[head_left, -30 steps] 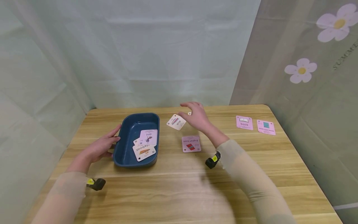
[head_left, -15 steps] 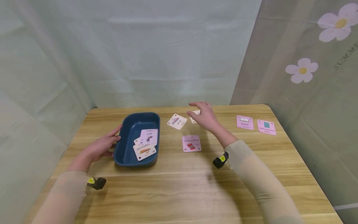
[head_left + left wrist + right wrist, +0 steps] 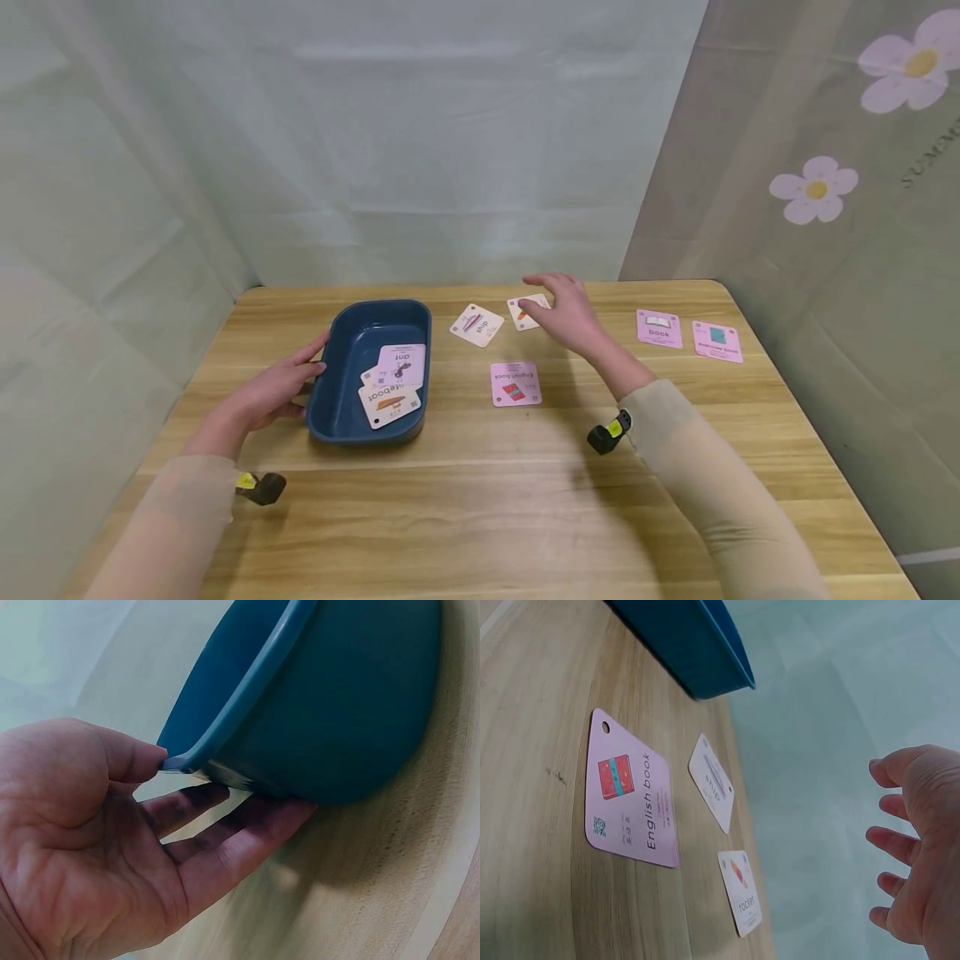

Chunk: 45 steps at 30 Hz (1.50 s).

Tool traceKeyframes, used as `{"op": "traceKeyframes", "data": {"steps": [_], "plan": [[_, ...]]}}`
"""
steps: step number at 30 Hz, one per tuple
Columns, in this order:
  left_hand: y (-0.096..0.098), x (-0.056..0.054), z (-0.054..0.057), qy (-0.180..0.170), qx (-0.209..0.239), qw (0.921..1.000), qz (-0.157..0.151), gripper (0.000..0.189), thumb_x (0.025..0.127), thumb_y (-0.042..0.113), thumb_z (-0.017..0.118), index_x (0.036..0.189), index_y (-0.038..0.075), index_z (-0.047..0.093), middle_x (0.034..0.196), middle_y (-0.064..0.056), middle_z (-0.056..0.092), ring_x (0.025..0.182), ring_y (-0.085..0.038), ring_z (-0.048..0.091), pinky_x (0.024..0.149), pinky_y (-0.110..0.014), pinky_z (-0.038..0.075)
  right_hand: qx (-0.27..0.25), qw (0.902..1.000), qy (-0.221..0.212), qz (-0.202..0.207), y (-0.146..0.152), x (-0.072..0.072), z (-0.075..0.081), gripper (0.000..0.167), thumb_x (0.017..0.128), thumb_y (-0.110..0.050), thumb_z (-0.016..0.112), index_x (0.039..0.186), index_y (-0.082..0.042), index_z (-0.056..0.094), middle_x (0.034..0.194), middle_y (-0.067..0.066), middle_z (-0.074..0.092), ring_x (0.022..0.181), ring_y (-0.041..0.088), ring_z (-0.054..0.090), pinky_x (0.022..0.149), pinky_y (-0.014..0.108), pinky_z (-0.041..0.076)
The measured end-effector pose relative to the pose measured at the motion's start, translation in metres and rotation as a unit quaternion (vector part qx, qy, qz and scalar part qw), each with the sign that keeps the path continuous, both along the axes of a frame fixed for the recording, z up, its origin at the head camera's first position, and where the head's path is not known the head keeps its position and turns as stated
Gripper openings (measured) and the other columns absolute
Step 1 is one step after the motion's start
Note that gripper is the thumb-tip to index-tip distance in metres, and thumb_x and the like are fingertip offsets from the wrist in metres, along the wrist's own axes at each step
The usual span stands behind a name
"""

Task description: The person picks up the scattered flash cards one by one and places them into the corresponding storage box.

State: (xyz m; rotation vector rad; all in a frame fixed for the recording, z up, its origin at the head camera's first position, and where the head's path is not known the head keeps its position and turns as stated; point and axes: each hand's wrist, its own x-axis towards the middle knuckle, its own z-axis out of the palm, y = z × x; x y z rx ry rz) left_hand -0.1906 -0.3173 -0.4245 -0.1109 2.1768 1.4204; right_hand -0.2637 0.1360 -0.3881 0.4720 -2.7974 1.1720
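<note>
My left hand [image 3: 276,390] holds the blue plastic bin [image 3: 352,697] at its left side; in the left wrist view the thumb is on the rim and the fingers are against the outer wall. Inside the bin lie several picture cards, among them an ant card [image 3: 401,365] and a boat card [image 3: 390,405]. Over the table's far side, my right hand [image 3: 572,315] hovers with nothing in it, fingers loosely bent. Just beside and below it is the rocket card [image 3: 740,894], partly covered in the head view. The ship card [image 3: 477,325] lies left of it.
Nearer me on the wooden table [image 3: 480,517] lies a pink English book card [image 3: 516,384]. A book card [image 3: 659,328] and an exercise book card [image 3: 717,341] lie at the far right. A pale curtain [image 3: 450,150] hangs behind the table's back edge.
My right hand has moved rightward, away from the ship card, uncovering more of the rocket card. My left hand stays on the bin.
</note>
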Motion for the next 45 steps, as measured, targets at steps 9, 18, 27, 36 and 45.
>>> {"op": "traceKeyframes", "data": {"steps": [9,18,27,36,45], "plan": [[0.003,-0.002,0.002,0.001,0.002,1.0000,0.000,0.065,0.113,0.026,0.034,0.163,0.042,-0.004,0.167,-0.029,-0.002,0.142,-0.055,0.028,0.083,-0.044,0.055,-0.001,1.0000,0.002,-0.003,0.011,0.004,0.000,0.051,0.098,-0.033,0.069,0.144,-0.013,0.059,0.149,0.008,0.054,0.146,0.034,0.029,0.116,0.057,0.024],[0.001,-0.002,0.002,-0.002,0.001,1.0000,-0.001,0.065,0.113,0.027,0.034,0.162,0.043,-0.004,0.167,-0.030,0.000,0.143,-0.055,0.027,0.085,-0.045,0.055,0.013,0.9999,0.004,-0.009,0.022,0.009,-0.005,0.052,0.098,-0.035,0.068,0.143,-0.012,0.060,0.146,0.010,0.055,0.148,0.035,0.026,0.116,0.058,0.024],[0.000,0.001,0.003,0.002,0.003,1.0000,-0.002,0.065,0.113,0.028,0.034,0.162,0.041,-0.005,0.166,-0.031,0.000,0.142,-0.055,0.028,0.085,-0.046,0.055,0.016,0.9998,0.002,-0.007,0.033,0.015,-0.012,0.052,0.097,-0.033,0.069,0.144,-0.012,0.059,0.147,0.009,0.055,0.147,0.034,0.027,0.116,0.058,0.023],[0.001,0.001,0.002,0.002,-0.001,1.0000,-0.002,0.065,0.113,0.026,0.034,0.163,0.041,-0.004,0.166,-0.031,0.002,0.143,-0.055,0.028,0.088,-0.048,0.055,0.041,0.9992,0.003,0.003,0.041,0.021,-0.019,0.053,0.098,-0.036,0.070,0.144,-0.012,0.059,0.145,0.009,0.055,0.145,0.034,0.030,0.114,0.058,0.027],[-0.001,0.002,0.001,0.002,-0.008,0.9999,-0.005,0.064,0.113,0.030,0.034,0.162,0.044,-0.005,0.165,-0.033,0.002,0.142,-0.056,0.029,0.090,-0.053,0.054,0.081,0.9967,0.000,0.009,0.044,0.026,-0.032,0.054,0.097,-0.035,0.071,0.144,-0.011,0.059,0.148,0.015,0.052,0.144,0.041,0.031,0.114,0.061,0.025]]}}
